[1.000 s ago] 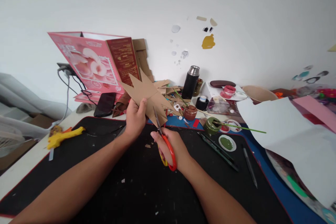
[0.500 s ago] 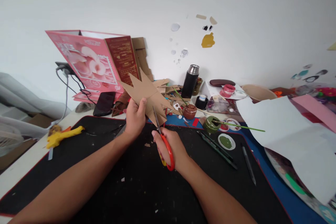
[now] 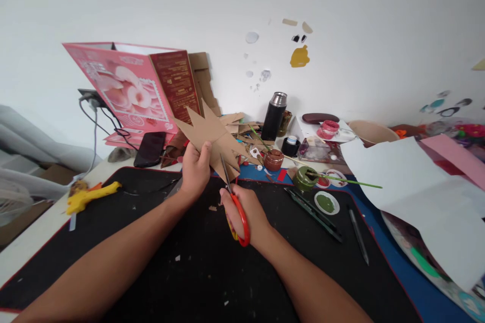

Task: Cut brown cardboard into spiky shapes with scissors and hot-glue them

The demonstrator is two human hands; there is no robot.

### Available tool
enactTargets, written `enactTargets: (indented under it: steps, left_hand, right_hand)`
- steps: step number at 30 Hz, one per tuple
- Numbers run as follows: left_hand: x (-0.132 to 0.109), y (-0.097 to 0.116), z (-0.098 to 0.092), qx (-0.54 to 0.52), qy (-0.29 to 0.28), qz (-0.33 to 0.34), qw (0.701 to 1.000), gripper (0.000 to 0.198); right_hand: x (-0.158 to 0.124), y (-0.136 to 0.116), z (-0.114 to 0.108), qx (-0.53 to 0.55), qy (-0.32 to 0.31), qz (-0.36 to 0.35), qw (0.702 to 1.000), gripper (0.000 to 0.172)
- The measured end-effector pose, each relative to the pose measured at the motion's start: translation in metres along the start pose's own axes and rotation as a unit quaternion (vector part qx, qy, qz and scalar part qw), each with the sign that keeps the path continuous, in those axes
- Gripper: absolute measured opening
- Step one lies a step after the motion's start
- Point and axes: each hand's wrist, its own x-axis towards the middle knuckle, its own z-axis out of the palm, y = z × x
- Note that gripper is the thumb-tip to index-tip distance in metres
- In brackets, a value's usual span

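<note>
My left hand (image 3: 196, 167) pinches a brown piece of cardboard (image 3: 212, 136) by its lower left side, thumb on top. Pointed spikes are cut along the cardboard's far edge. My right hand (image 3: 246, 209) is closed round the red and yellow handles of a pair of scissors (image 3: 243, 227). Their blades point up and away, lying against the near part of the cardboard; one blade shows over its face. Both hands are raised over the black desk mat (image 3: 197, 267).
A yellow glue gun (image 3: 93, 197) and a phone (image 3: 150, 149) lie left. Behind stand a pink box (image 3: 132, 86), cardboard scraps and a black flask (image 3: 274, 117). To the right are paint jars (image 3: 304, 178), a green utility knife (image 3: 312, 214), a pen (image 3: 358, 234) and white paper (image 3: 420, 192).
Hardly anything differs. My right hand and the scissors have shifted very slightly left, while my left hand and the cardboard stay in place.
</note>
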Motion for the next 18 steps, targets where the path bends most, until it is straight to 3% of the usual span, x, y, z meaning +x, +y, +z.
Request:
enactTargets:
  steps: [14, 18]
  left_hand:
    - [-0.0003, 0.0007, 0.0005, 0.026, 0.007, 0.019, 0.999, 0.040]
    - [0.0014, -0.0006, 0.0002, 0.016, 0.005, 0.019, 1.000, 0.040]
  right_hand:
    - [0.0010, -0.0050, -0.0015, -0.078, 0.028, -0.054, 0.995, 0.039]
    - [0.0005, -0.0016, 0.0000, -0.023, 0.007, -0.025, 0.999, 0.038]
